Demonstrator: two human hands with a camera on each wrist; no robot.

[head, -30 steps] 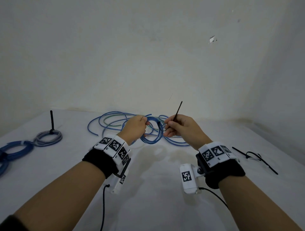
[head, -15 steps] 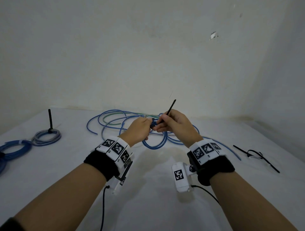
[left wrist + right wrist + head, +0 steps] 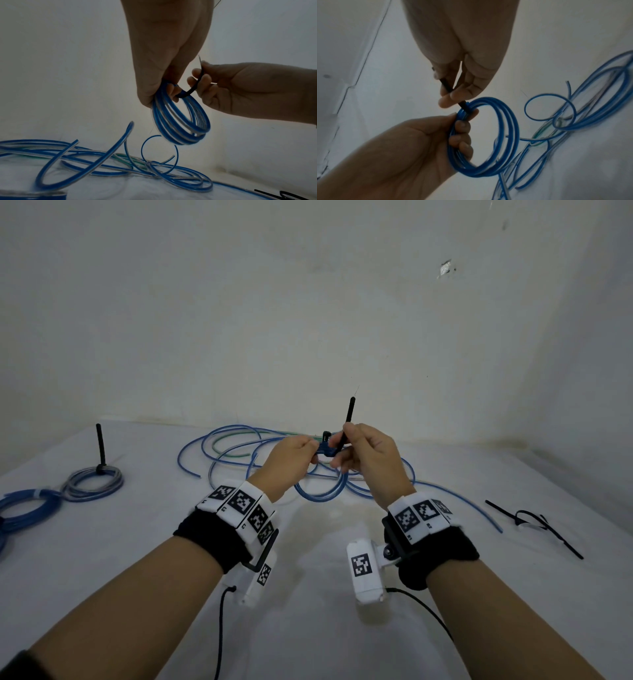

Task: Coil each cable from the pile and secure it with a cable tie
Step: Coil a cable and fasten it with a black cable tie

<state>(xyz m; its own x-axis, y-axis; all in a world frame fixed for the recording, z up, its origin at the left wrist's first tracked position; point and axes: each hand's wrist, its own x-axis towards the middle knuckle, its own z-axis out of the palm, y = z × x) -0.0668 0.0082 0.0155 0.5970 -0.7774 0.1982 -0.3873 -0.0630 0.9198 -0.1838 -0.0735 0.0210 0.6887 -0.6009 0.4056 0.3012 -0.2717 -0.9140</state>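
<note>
The white table (image 3: 308, 628) carries everything. At its far side lies the pile of loose cables (image 3: 236, 446), mostly blue with one green strand, spread in wide curves. On the left part of the table rest two finished coils: a blue coil (image 3: 24, 508) near the edge and, just beside it, a grey coil (image 3: 92, 482) whose black tie tail stands upright. On the right part lie some spare black cable ties (image 3: 534, 522), well apart from the pile.

Above the table, in front of the pile, the left hand (image 3: 287, 462) holds the blue cable coil (image 3: 322, 491); its fingers are curled around the bundled strands at the top, and the loop hangs down from them. The right hand (image 3: 371, 457) is just beside it and pinches the black cable tie (image 3: 349, 419) between thumb and fingers. The tie goes around the strands next to the left fingers, and its free tail points up.
</note>
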